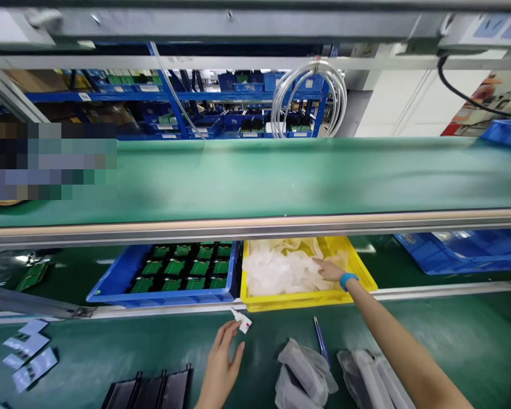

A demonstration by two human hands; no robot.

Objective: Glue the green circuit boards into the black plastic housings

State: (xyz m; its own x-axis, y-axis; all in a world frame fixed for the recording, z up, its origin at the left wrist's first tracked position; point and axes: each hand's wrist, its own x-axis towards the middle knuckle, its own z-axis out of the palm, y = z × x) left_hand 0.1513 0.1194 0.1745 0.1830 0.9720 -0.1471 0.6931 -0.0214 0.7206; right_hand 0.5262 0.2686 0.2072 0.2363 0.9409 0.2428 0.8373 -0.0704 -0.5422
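Note:
My right hand (329, 270) reaches into a yellow bin (310, 301) and touches a heap of crumpled, thin white bags or sheets (281, 272). Its index finger is stretched out, and the lower fingers are partly hidden. A blue band (348, 280) circles that wrist. Over the green bench, my left hand (223, 358) is open, thumb apart from the fingers. Its fingertips are at a small white bottle with a pointed nozzle (243, 323); it does not look gripped. Between my arms lie a blue pen-like tool (321, 339) and a translucent wrapped bundle (303, 375).
Left of the yellow bin, a blue bin (162, 298) holds green circuit boards in black frames. Black trays (147, 392) and small silvery packets (34, 360) lie on the bench. Another wrapped bundle (372, 378) lies under my right forearm. A green shelf (255, 182) spans above the bins.

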